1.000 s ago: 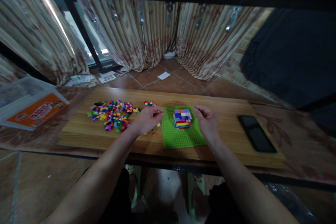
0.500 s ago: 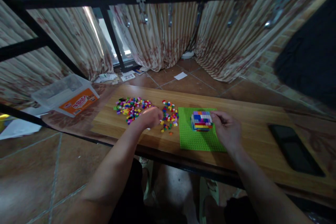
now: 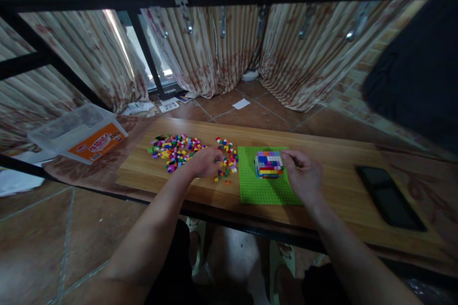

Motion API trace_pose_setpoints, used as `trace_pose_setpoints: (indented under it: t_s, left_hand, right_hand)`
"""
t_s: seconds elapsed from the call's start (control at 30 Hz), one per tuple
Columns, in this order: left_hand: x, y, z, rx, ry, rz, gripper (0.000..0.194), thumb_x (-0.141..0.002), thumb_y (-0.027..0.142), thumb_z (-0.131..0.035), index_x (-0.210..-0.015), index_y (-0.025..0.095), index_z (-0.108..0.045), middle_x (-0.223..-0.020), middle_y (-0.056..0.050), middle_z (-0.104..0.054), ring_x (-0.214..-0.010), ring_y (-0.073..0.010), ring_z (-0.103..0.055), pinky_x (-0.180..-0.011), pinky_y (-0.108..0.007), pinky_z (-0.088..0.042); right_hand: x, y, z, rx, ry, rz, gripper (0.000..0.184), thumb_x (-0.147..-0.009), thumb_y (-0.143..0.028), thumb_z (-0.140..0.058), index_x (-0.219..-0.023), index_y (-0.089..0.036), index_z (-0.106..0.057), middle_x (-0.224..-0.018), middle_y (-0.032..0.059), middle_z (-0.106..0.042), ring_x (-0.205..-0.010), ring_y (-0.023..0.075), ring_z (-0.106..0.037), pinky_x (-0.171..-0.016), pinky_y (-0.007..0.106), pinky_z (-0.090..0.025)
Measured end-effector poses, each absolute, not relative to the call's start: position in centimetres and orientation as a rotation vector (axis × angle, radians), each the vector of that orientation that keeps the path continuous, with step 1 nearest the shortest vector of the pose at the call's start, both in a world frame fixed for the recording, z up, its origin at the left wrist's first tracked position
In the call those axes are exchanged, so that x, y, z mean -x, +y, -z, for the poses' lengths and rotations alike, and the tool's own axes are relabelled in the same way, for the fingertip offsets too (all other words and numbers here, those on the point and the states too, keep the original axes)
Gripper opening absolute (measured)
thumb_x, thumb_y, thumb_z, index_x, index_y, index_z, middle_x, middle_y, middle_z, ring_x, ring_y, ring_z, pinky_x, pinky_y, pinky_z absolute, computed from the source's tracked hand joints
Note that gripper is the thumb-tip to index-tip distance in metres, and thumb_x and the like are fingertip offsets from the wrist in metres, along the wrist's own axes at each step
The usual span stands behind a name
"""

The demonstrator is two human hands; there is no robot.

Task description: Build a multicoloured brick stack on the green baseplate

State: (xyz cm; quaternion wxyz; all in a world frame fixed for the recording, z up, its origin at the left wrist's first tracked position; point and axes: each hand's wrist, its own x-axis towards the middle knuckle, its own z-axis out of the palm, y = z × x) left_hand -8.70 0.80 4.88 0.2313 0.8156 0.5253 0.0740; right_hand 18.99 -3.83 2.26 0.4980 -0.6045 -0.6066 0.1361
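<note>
Brick block: on green baseplate, likely light, stiff, may split at seams; grip low on opposite sides | your right hand: fingers narrow beside it, can't tell if holding | your left hand: curled near loose bricks, contents hidden

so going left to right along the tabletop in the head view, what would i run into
clear plastic box with an orange label, larger spread of loose bricks, smaller group of loose bricks, block of stacked bricks, right hand, flat black device
</note>
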Motion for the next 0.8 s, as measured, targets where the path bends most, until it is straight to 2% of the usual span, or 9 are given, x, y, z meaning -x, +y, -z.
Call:
trace_pose_setpoints:
  t_s: [0.07,0.17,0.27,0.4,0.57,0.8]
  left_hand:
    - [8.3,0.7,-5.4,-2.085,1.194,-0.388,0.010,-0.078,0.021,-0.061,-0.085,0.015,-0.065,-0.084,-0.004,-0.067,-0.078,-0.0158,-0.061,-0.075,-0.026,-0.048]
    - [7.0,0.3,-6.1,-1.756,0.858,-0.484,0.018,-0.082,0.029,-0.063,-0.091,0.014,-0.063,-0.082,-0.003,-0.066,-0.075,-0.0132,-0.061,-0.072,-0.025,-0.049]
    - [5.5,-0.2,-6.6,-1.526,0.717,-0.510,0.023,-0.080,0.031,-0.067,-0.095,0.014,-0.064,-0.086,-0.005,-0.067,-0.078,-0.0127,-0.062,-0.074,-0.025,-0.049]
    - [3.9,-0.7,-6.6,-1.348,0.659,-0.537,0.026,-0.077,0.027,-0.073,-0.097,0.014,-0.064,-0.085,-0.004,-0.068,-0.075,-0.0112,-0.062,-0.073,-0.025,-0.050]
    - [2.8,-0.9,-5.8,-1.231,0.612,-0.521,0.030,-0.075,0.023,-0.074,-0.100,0.014,-0.062,-0.079,-0.001,-0.066,-0.066,-0.0090,-0.061,-0.069,-0.024,-0.050]
    - [2.3,-1.3,-6.2,-1.002,0.668,-0.499,0.036,-0.068,0.022,-0.081,-0.098,0.012,-0.063,-0.083,-0.003,-0.068,-0.066,-0.0098,-0.064,-0.066,-0.024,-0.052]
  right_hand:
    - [-18.6,-4.1,-2.5,1.407,-1.464,-0.349,0.025,-0.087,-0.039,-0.057,-0.089,-0.021,-0.073,-0.083,0.0048,-0.072,-0.072,0.0188,-0.065,-0.068,0.033,-0.052]
    - [-17.6,-4.8,-3.0,1.269,-1.552,-0.446,0.020,-0.088,-0.035,-0.058,-0.096,-0.025,-0.073,-0.092,0.0042,-0.071,-0.081,0.0186,-0.065,-0.074,0.034,-0.053]
    - [-16.6,-5.7,-3.4,1.136,-1.691,-0.529,0.020,-0.088,-0.031,-0.061,-0.105,-0.029,-0.071,-0.106,0.0044,-0.070,-0.089,0.0184,-0.065,-0.081,0.035,-0.053]
    - [-15.9,-6.4,-3.7,1.082,-1.762,-0.620,0.024,-0.087,-0.032,-0.064,-0.111,-0.031,-0.069,-0.105,0.0041,-0.068,-0.089,0.0180,-0.064,-0.080,0.035,-0.053]
    - [-15.8,-6.5,-4.0,1.015,-1.756,-0.712,0.013,-0.088,-0.030,-0.065,-0.097,-0.031,-0.073,-0.092,0.0016,-0.068,-0.088,0.0172,-0.063,-0.080,0.034,-0.051]
    - [-15.5,-6.5,-3.6,1.001,-1.535,-0.841,0.006,-0.081,-0.034,-0.072,-0.085,-0.031,-0.076,-0.084,0.0003,-0.070,-0.085,0.0183,-0.063,-0.081,0.037,-0.051]
